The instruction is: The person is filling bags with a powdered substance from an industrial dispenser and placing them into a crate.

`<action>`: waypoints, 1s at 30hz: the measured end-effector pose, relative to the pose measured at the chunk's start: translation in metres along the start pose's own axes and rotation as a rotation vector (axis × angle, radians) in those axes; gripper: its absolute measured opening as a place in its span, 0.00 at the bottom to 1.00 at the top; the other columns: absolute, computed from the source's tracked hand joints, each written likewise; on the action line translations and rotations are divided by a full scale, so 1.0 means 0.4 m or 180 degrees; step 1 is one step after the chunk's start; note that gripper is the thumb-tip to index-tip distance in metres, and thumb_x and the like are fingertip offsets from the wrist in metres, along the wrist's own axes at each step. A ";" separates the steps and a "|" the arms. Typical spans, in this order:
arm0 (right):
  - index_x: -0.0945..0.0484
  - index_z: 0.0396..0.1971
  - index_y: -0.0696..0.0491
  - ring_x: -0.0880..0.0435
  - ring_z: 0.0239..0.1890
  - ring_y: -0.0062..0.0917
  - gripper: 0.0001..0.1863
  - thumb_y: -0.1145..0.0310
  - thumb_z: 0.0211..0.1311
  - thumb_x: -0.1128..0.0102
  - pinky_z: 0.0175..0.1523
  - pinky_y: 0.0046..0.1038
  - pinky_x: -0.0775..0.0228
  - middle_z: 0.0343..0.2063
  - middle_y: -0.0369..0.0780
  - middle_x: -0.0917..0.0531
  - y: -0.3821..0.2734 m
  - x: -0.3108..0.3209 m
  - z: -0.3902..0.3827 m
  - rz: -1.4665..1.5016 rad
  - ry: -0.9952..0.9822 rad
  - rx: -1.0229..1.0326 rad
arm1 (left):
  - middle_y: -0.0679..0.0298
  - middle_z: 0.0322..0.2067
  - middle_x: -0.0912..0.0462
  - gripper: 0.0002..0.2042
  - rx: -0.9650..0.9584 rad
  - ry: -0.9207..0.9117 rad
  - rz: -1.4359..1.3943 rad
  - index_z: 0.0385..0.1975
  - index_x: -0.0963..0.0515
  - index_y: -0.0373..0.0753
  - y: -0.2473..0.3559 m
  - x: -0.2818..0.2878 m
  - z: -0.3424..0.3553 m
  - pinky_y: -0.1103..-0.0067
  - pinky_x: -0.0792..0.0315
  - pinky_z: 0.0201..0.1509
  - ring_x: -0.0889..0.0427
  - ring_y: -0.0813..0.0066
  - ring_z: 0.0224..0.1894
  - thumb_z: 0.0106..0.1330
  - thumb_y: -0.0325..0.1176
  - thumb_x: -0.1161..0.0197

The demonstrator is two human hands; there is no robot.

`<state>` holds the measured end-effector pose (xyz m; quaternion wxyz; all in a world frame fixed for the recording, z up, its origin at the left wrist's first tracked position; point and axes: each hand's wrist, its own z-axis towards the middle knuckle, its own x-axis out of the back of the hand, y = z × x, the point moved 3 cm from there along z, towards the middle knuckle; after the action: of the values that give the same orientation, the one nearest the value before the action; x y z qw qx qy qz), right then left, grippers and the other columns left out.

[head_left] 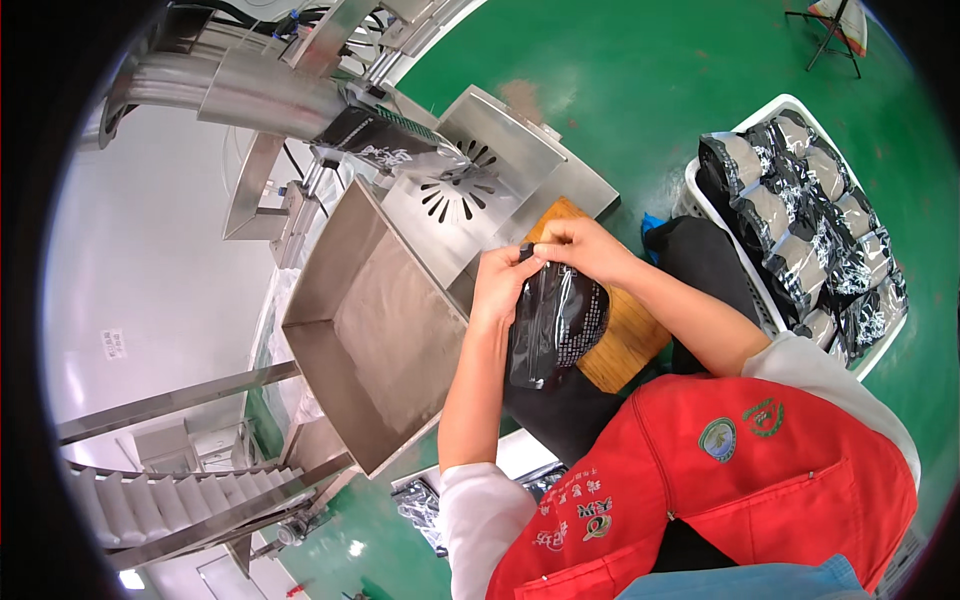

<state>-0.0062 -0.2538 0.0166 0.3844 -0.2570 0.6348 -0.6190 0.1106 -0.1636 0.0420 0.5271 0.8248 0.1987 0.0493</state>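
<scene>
A black plastic pouch with pale printing and a shiny clear-looking panel hangs over my lap. My left hand pinches its upper left edge, fingers closed. Right beside it, my right hand is closed on the top of the same pouch, so the two hands nearly touch. The pouch's lower part looks rounded; its contents are hidden. A brown wooden board lies below and to the right of it. Ahead, another black pouch sits at the end of a steel tube of a machine.
Left of my hands stands a deep steel tray. Beyond it is a slotted steel plate. At the right, a white basket holds several filled black pouches. A ribbed white conveyor is at lower left, with green floor around.
</scene>
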 end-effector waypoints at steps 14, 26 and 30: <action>0.22 0.18 0.58 0.29 0.19 0.14 0.10 0.69 0.54 0.37 0.27 0.21 0.38 0.15 0.32 0.24 0.034 -0.009 0.008 0.0629 0.0926 -0.0440 | 0.71 0.21 0.22 0.08 -0.0184 0.0736 0.0004 0.24 0.22 0.30 -0.085 -0.024 -0.303 0.87 0.37 0.23 0.31 0.89 0.21 0.62 0.27 0.39; 0.23 0.21 0.59 0.30 0.23 0.10 0.10 0.69 0.58 0.39 0.28 0.19 0.39 0.18 0.30 0.25 -0.032 -0.025 -0.042 0.0190 0.0227 -0.0292 | 0.71 0.22 0.22 0.06 -0.0500 0.0437 0.1247 0.29 0.22 0.30 0.045 -0.017 -0.196 0.86 0.32 0.29 0.27 0.87 0.25 0.58 0.28 0.36; 0.24 0.21 0.58 0.32 0.23 0.10 0.11 0.68 0.59 0.40 0.28 0.18 0.40 0.18 0.29 0.26 0.000 -0.029 -0.023 0.0553 0.0046 -0.0133 | 0.66 0.22 0.20 0.05 -0.0393 0.0382 0.0710 0.28 0.22 0.30 0.037 -0.038 -0.097 0.86 0.34 0.21 0.26 0.86 0.19 0.59 0.26 0.38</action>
<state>-0.0069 -0.2389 0.0180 0.4267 -0.2044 0.6703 -0.5718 0.0896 -0.1417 0.0742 0.5552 0.8034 0.1335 0.1689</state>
